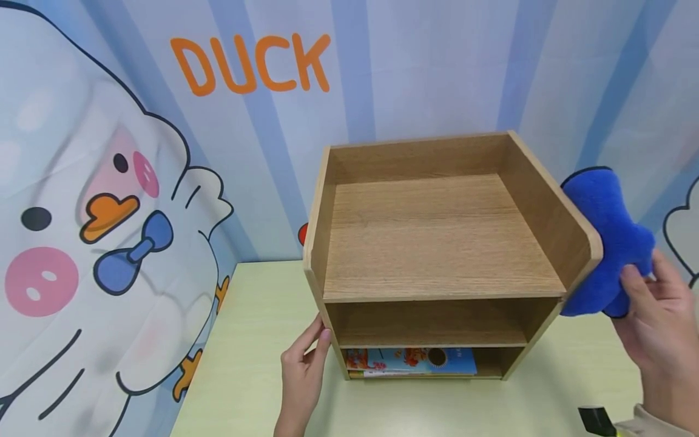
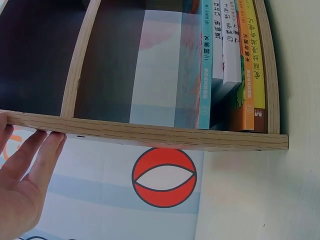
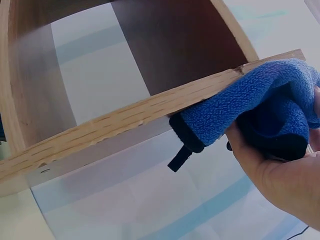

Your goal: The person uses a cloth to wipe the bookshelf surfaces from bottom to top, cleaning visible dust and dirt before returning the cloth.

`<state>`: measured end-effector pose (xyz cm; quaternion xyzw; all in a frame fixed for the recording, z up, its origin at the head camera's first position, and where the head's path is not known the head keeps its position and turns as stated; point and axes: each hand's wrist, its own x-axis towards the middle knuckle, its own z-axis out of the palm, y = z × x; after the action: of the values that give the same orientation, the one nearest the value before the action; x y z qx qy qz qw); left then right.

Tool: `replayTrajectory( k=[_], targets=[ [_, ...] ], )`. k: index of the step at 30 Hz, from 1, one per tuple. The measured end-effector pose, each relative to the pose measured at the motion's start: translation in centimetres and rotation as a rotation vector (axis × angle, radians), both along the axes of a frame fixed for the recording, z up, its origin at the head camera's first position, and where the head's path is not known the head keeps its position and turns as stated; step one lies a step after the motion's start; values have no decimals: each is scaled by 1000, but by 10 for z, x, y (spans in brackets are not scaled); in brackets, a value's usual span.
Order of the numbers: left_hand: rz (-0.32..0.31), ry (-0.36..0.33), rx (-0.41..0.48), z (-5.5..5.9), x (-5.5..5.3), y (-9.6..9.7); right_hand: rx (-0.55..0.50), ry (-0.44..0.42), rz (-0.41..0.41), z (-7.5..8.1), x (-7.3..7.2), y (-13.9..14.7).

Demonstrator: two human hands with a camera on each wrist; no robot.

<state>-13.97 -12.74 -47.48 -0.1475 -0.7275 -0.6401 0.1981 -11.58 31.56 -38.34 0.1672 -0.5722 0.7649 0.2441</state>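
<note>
A small wooden shelf (image 1: 437, 237) stands on the table, with a raised rim round its top. Against its left side panel rest the fingertips of my left hand (image 1: 303, 364); in the left wrist view these fingers (image 2: 42, 155) look fairly straight along the outer face. My right hand (image 1: 658, 321) grips a blue cloth (image 1: 606, 243) with dark edging. That cloth lies against the outside of the right side panel. In the right wrist view the cloth (image 3: 250, 105) is bunched in the hand, and its dark hem with a short loop hangs beside the panel's front edge.
Several books (image 2: 230, 70) occupy the shelf's lowest compartment, a blue cover uppermost. A pale table (image 1: 246, 321) extends beneath the shelf. Behind it hangs a striped blue curtain (image 1: 426, 79) printed with a duck. A black object (image 1: 596, 420) shows by the right wrist.
</note>
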Motion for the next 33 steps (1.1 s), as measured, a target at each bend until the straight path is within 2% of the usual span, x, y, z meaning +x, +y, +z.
replayTrajectory(
  k=[5,14,23,25,33],
  targets=[
    [-9,-7,4,1,0,0,42,-41,-9,-4,-1,-1],
    [-6,-5,1,2,2,0,11,-85,42,-23,-5,-2],
    [-9,-11,1,2,2,1,-68,-191,151,-57,-10,0],
    [-7,-14,-3,1,1,1,-79,-217,154,-64,-11,0],
    [-3,-26,-2,1,2,1,-103,-219,175,-94,-13,-4]
  ],
)
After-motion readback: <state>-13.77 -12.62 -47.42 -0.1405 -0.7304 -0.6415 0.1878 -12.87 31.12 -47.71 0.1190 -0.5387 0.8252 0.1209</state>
